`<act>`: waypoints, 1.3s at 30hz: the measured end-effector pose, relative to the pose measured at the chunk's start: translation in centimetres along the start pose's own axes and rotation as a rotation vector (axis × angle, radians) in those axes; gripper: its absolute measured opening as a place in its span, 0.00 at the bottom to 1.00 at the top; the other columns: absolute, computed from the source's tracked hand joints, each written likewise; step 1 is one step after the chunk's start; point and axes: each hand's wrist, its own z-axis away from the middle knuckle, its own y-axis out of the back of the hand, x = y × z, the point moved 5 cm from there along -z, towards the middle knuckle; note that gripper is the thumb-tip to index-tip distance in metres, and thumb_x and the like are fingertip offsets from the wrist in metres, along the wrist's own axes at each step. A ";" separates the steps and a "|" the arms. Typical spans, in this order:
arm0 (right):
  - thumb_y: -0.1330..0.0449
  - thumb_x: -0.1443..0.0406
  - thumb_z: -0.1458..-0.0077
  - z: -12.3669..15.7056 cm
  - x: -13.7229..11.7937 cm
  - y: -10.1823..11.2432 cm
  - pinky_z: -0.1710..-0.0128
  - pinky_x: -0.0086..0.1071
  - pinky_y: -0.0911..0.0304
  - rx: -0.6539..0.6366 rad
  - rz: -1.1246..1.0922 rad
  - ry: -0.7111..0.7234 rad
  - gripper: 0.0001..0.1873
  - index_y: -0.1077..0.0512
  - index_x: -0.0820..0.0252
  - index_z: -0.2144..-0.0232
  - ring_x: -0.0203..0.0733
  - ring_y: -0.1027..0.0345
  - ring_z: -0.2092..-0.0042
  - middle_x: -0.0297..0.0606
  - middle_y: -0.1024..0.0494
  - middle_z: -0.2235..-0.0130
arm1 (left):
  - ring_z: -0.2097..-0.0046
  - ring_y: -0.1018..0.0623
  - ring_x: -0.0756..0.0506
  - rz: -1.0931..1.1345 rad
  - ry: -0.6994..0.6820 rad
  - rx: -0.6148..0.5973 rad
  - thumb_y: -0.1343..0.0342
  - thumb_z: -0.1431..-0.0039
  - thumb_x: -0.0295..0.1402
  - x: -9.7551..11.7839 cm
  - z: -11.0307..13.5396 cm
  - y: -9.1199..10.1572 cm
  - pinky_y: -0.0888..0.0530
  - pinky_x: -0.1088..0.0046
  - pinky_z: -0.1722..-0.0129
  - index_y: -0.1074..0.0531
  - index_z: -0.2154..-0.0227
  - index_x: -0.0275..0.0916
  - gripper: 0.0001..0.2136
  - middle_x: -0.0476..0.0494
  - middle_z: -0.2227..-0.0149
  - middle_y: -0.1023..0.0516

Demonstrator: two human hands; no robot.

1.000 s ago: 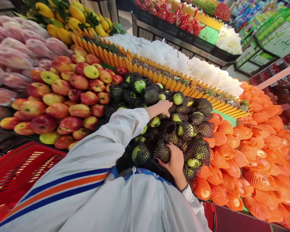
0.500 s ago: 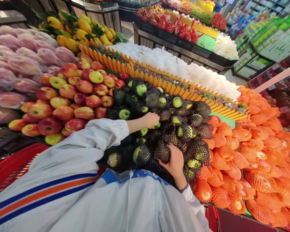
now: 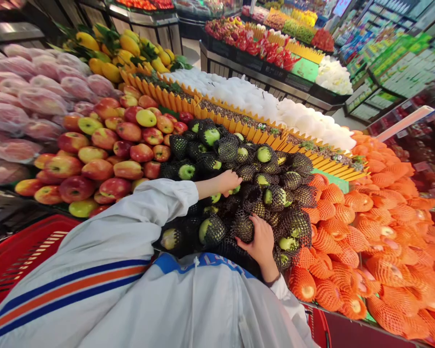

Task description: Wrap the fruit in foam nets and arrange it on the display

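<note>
A pile of green fruit, each in a black mesh sleeve, lies in front of me. My left hand [image 3: 229, 182] reaches in from the left over the middle of this pile. Its fingers are curled down and pressed together beside a bit of green skin; what they hold, if anything, is hidden. Nearer to me, my right hand [image 3: 261, 241] is curved around the right side of a sleeved green fruit [image 3: 243, 228], thumb at the lower edge and fingers at the top. That fruit rests among the others. More sleeved fruit [image 3: 212, 231] lies just left of it.
Red and yellow apples [image 3: 105, 138] are heaped on the left, beside plastic-wrapped fruit [image 3: 39, 94]. Orange-netted fruit [image 3: 348, 232] fills the right. A yellow picket edging [image 3: 239, 128] runs behind, with white-wrapped produce [image 3: 232, 92] beyond. A red basket [image 3: 25, 256] stands at lower left.
My left hand has shifted slightly to the right over the pile. My right hand keeps its place on the same sleeved fruit. The camera view has turned a little.
</note>
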 end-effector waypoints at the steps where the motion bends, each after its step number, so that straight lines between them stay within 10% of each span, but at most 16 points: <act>1: 0.32 0.50 0.48 0.0 0.0 0.0 0.46 0.50 0.34 0.000 -0.002 0.001 0.38 0.35 0.62 0.41 0.59 0.29 0.43 0.54 0.25 0.41 | 0.52 0.20 0.33 0.024 0.012 0.013 0.25 0.58 0.39 -0.7 0.5 0.5 0.30 0.64 0.56 0.28 0.52 0.34 0.30 0.29 0.54 0.18; 8: 0.31 0.49 0.47 -1.0 -0.3 0.6 0.44 0.53 0.34 -0.115 -0.026 -0.011 0.44 0.38 0.63 0.35 0.61 0.32 0.40 0.55 0.29 0.37 | 0.62 0.20 0.40 0.741 0.332 0.505 0.33 0.56 0.52 -6.7 8.5 5.8 0.27 0.66 0.62 0.28 0.59 0.39 0.26 0.44 0.63 0.19; 14: 0.35 0.52 0.41 -3.4 0.0 3.3 0.40 0.54 0.33 -0.145 -0.118 0.008 0.33 0.31 0.61 0.38 0.59 0.31 0.40 0.52 0.26 0.39 | 0.54 0.20 0.36 1.554 0.547 0.897 0.53 0.49 0.62 -5.8 17.0 4.5 0.21 0.57 0.56 0.29 0.51 0.40 0.34 0.38 0.55 0.19; 18: 0.43 0.65 0.35 -6.4 0.0 5.4 0.40 0.49 0.32 0.041 -0.078 0.000 0.17 0.25 0.62 0.46 0.53 0.29 0.44 0.47 0.22 0.46 | 0.53 0.20 0.35 1.902 0.601 0.843 0.69 0.41 0.64 -1.7 20.6 3.4 0.21 0.55 0.54 0.29 0.46 0.45 0.37 0.42 0.54 0.17; 22: 0.38 0.71 0.42 -10.0 -0.6 4.2 0.34 0.55 0.41 -0.127 0.063 0.215 0.21 0.25 0.63 0.46 0.61 0.41 0.35 0.50 0.28 0.37 | 0.60 0.19 0.41 2.276 0.551 0.901 0.52 0.41 0.59 1.8 22.1 3.7 0.21 0.63 0.58 0.25 0.54 0.45 0.26 0.47 0.60 0.15; 25: 0.40 0.70 0.40 -11.8 -0.1 3.8 0.39 0.53 0.38 -0.244 0.046 0.241 0.05 0.23 0.62 0.64 0.60 0.33 0.43 0.51 0.20 0.54 | 0.61 0.17 0.40 2.448 0.467 0.836 0.40 0.48 0.58 4.1 22.2 3.9 0.21 0.69 0.62 0.23 0.55 0.36 0.30 0.40 0.61 0.15; 31: 0.45 0.59 0.35 -10.1 0.7 9.6 0.62 0.35 0.35 0.201 -0.582 -0.083 0.07 0.34 0.55 0.65 0.43 0.33 0.65 0.35 0.27 0.67 | 0.59 0.17 0.38 2.457 0.337 0.746 0.30 0.53 0.54 7.0 22.1 3.6 0.21 0.68 0.61 0.22 0.53 0.30 0.33 0.31 0.58 0.15; 39: 0.44 0.66 0.37 -2.5 -10.8 11.1 0.56 0.32 0.34 -0.545 -0.881 0.509 0.02 0.33 0.56 0.65 0.39 0.31 0.58 0.40 0.25 0.57 | 0.46 0.19 0.32 2.449 0.253 0.774 0.35 0.52 0.63 10.7 19.4 6.1 0.22 0.64 0.51 0.22 0.49 0.36 0.37 0.35 0.49 0.17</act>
